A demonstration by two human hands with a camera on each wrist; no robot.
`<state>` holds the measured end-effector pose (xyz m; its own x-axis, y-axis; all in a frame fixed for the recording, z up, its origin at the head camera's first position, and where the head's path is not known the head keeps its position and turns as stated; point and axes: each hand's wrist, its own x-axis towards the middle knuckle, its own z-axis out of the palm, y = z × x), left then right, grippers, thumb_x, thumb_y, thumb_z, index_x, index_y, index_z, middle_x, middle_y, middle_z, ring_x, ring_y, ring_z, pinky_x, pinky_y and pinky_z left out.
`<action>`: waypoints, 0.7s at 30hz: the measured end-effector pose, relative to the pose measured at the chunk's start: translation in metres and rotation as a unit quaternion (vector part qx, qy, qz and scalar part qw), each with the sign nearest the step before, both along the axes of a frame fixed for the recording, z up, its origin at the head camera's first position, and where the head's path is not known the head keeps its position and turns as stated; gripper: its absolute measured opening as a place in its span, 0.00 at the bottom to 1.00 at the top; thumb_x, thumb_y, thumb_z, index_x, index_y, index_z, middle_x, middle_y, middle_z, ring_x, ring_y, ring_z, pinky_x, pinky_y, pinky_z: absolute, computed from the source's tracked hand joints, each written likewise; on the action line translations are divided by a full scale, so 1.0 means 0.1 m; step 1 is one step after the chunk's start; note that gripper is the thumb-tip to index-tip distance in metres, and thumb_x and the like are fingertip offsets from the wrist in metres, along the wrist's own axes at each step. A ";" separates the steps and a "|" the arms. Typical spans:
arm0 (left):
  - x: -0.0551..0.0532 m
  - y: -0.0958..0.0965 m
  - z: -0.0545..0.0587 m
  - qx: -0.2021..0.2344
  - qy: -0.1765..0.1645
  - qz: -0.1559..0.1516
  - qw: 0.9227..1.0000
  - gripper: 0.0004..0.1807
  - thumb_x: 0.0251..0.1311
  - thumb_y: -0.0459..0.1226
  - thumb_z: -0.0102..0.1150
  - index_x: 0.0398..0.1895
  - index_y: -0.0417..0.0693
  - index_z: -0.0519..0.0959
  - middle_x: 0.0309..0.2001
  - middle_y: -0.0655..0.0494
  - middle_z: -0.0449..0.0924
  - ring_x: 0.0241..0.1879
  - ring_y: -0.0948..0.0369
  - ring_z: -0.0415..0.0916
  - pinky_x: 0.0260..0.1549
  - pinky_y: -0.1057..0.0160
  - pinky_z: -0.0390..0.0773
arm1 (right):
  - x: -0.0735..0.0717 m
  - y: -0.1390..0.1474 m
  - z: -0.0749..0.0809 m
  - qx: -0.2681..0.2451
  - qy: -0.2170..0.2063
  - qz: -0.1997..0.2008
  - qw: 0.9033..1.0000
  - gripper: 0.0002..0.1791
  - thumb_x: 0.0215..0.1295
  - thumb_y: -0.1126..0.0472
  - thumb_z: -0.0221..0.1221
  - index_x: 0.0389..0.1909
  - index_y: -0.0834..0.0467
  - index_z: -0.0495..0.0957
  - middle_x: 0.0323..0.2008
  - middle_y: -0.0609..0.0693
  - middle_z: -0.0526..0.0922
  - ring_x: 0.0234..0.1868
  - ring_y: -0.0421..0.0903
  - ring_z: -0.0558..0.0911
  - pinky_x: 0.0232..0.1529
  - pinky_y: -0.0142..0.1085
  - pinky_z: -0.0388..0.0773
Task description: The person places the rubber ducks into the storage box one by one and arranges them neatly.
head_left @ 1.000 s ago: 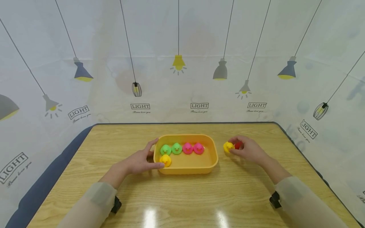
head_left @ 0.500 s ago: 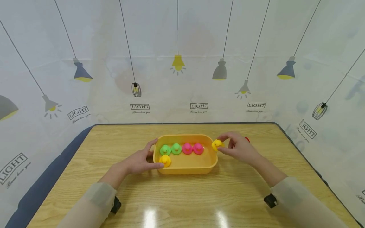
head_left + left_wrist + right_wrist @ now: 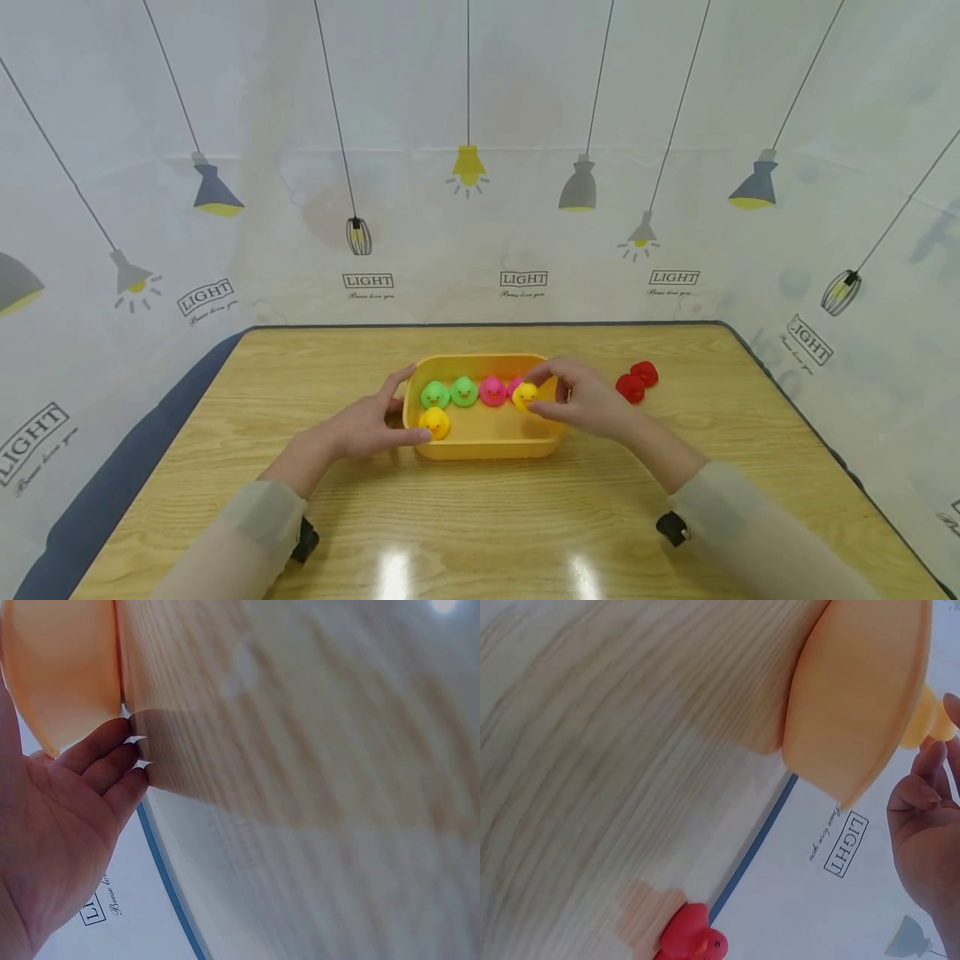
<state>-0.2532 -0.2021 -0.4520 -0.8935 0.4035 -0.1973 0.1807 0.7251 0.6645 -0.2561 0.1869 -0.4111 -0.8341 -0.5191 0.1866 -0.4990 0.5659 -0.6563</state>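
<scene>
An orange-yellow plastic box (image 3: 491, 450) stands mid-table. My left hand (image 3: 363, 427) holds its left end, thumb over the front rim and the other fingers along the outer wall, as the left wrist view shows (image 3: 67, 817). Between thumb and fingers my right hand (image 3: 588, 400) pinches a yellow rubber duck (image 3: 523, 395) over the box's right half. Inside, two green ducks (image 3: 464, 392) and a pink duck (image 3: 492, 390) line the back. A second pink duck (image 3: 514, 385) is mostly hidden behind the held one. Another yellow duck (image 3: 434, 422) sits front left, by my left thumb.
Two red ducks (image 3: 630, 388) lie on the wooden table (image 3: 480, 517) to the right of the box, and one red duck (image 3: 686, 934) shows low in the right wrist view. A lamp-printed curtain (image 3: 420, 250) rises behind the table's far edge.
My right hand has lifted the yellow duck from beside the red ducks and carried it left over the box's right rim. The red ducks are uncovered. My left hand has stayed put.
</scene>
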 end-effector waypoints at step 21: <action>0.01 -0.01 0.01 0.002 -0.006 0.003 1.000 0.65 0.62 0.73 0.68 0.91 0.76 0.36 0.80 0.44 0.73 0.82 0.36 0.64 0.81 0.28 0.58 | -0.07 -0.62 -0.15 0.021 -0.053 0.051 0.997 0.18 0.70 0.57 0.74 0.58 0.53 0.86 0.52 0.49 0.89 0.34 0.42 0.78 0.36 0.31 0.79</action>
<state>-0.2522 -0.2028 -0.4508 -0.8933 0.3989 -0.2070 0.1683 0.7240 0.6690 -0.2635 0.1252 -0.4261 -0.7905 -0.6077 0.0767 -0.4844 0.5435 -0.6856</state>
